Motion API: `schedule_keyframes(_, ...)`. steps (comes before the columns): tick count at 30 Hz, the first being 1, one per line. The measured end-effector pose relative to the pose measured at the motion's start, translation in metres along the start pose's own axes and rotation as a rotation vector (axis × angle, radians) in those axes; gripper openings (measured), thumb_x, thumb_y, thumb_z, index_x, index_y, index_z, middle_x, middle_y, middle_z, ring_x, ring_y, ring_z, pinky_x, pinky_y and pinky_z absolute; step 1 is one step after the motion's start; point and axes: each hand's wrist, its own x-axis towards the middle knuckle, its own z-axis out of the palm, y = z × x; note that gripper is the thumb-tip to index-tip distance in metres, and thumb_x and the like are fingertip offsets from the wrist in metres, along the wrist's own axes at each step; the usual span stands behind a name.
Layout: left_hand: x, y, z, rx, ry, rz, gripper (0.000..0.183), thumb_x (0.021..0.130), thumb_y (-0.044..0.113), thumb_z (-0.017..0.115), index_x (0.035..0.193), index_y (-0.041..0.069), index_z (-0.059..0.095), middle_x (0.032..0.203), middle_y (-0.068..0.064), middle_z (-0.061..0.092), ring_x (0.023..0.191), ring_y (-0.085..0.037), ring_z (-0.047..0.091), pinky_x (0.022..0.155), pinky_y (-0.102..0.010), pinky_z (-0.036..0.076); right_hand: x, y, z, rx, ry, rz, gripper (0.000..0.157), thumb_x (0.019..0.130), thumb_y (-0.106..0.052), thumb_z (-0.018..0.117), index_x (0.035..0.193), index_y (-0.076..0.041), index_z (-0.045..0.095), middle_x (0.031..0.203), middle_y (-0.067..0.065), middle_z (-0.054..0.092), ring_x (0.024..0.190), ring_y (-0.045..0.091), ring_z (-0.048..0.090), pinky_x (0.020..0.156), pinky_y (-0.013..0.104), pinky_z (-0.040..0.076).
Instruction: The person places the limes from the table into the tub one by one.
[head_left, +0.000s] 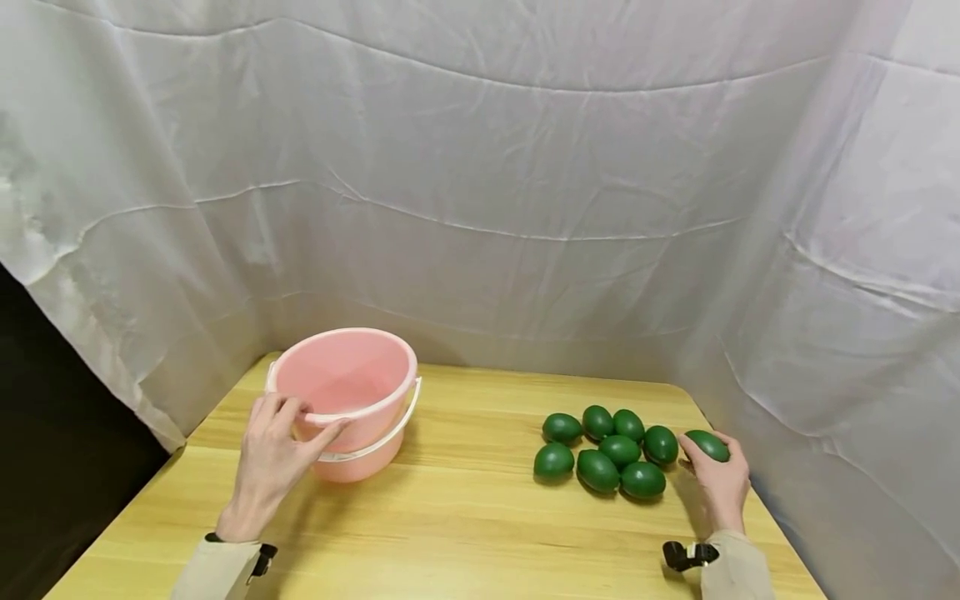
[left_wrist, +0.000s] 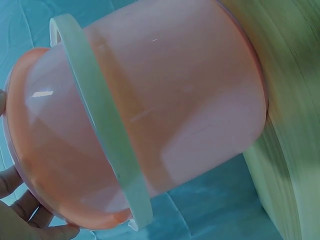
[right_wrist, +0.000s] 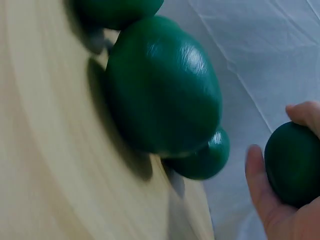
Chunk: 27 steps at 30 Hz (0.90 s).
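Note:
On the left of the table a pink bucket (head_left: 367,427) stands upright, its inside bare where it shows. My left hand (head_left: 270,454) grips the near rim, thumb outside and fingers over the edge. The white handle (left_wrist: 110,125) hangs down against the bucket's side in the left wrist view. At the table's right edge my right hand (head_left: 724,485) holds a smooth dark green avocado (head_left: 708,445) between thumb and fingers. It is raised a little beside a group of several similar avocados (head_left: 619,451) lying close together. In the right wrist view one lying avocado (right_wrist: 162,87) looms large.
A light wooden table (head_left: 465,525) carries everything. Pale grey cloth (head_left: 480,167) hangs behind it and along both sides. A dark area (head_left: 52,433) lies beyond the left edge. Each wrist wears a black strap (head_left: 690,556).

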Motion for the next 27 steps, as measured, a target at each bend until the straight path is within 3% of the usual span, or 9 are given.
schedule_keyframes(3, 0.002, -0.001, 0.001, -0.007, -0.005, 0.001, 0.045, 0.060, 0.029, 0.093, 0.079, 0.006, 0.059, 0.083, -0.009, 0.054, 0.089, -0.028, 0.047, 0.073, -0.030, 0.034, 0.003, -0.003, 0.006, 0.175, -0.018, -0.007, 0.054, 0.077, -0.011, 0.084, 0.122, -0.017, 0.054, 0.113, 0.002, 0.044, 0.072, 0.005, 0.067, 0.067, 0.021, 0.058)
schedule_keyframes(4, 0.002, -0.001, 0.002, -0.009, -0.006, 0.001, 0.045, 0.060, 0.029, 0.093, 0.079, 0.006, 0.059, 0.083, -0.009, 0.054, 0.089, -0.028, 0.047, 0.074, -0.030, 0.034, 0.004, -0.004, 0.008, 0.180, -0.017, -0.017, 0.054, 0.077, -0.009, 0.083, 0.122, -0.017, 0.055, 0.114, 0.002, 0.043, 0.076, 0.003, 0.064, 0.066, 0.020, 0.058)
schedule_keyframes(8, 0.002, -0.002, 0.002, -0.006, -0.006, 0.002, 0.046, 0.060, 0.029, 0.093, 0.079, 0.005, 0.059, 0.083, -0.009, 0.053, 0.089, -0.027, 0.047, 0.073, -0.029, 0.034, 0.006, -0.007, 0.018, 0.062, 0.032, -0.071, 0.054, 0.076, -0.015, 0.085, 0.123, -0.021, 0.059, 0.111, -0.002, 0.046, 0.088, 0.008, 0.053, 0.062, 0.013, 0.052)
schedule_keyframes(13, -0.001, -0.003, 0.002, 0.001, 0.015, 0.017, 0.047, 0.058, 0.029, 0.094, 0.079, 0.005, 0.059, 0.082, -0.010, 0.054, 0.087, -0.028, 0.047, 0.073, -0.028, 0.034, 0.006, -0.018, 0.032, -0.068, 0.030, -0.140, 0.057, 0.076, -0.025, 0.085, 0.126, -0.022, 0.059, 0.113, -0.003, 0.050, 0.093, 0.012, 0.050, 0.064, 0.012, 0.047)
schedule_keyframes(21, -0.002, -0.008, 0.003, -0.009, 0.044, 0.054, 0.046, 0.055, 0.025, 0.093, 0.082, 0.003, 0.062, 0.082, -0.011, 0.055, 0.085, -0.027, 0.045, 0.070, -0.027, 0.033, -0.003, -0.038, 0.060, -0.026, -0.126, -0.194, 0.057, 0.079, -0.024, 0.083, 0.127, -0.016, 0.055, 0.116, 0.005, 0.051, 0.081, 0.008, 0.062, 0.067, 0.023, 0.058)
schedule_keyframes(27, -0.002, -0.010, 0.003, -0.042, 0.036, 0.056, 0.047, 0.054, 0.023, 0.094, 0.081, 0.003, 0.062, 0.079, -0.009, 0.053, 0.083, -0.026, 0.042, 0.071, -0.028, 0.031, -0.020, -0.040, 0.084, -0.115, -0.214, -0.250, 0.063, 0.079, -0.030, 0.082, 0.131, -0.016, 0.049, 0.120, 0.012, 0.053, 0.091, 0.017, 0.059, 0.071, 0.026, 0.054)
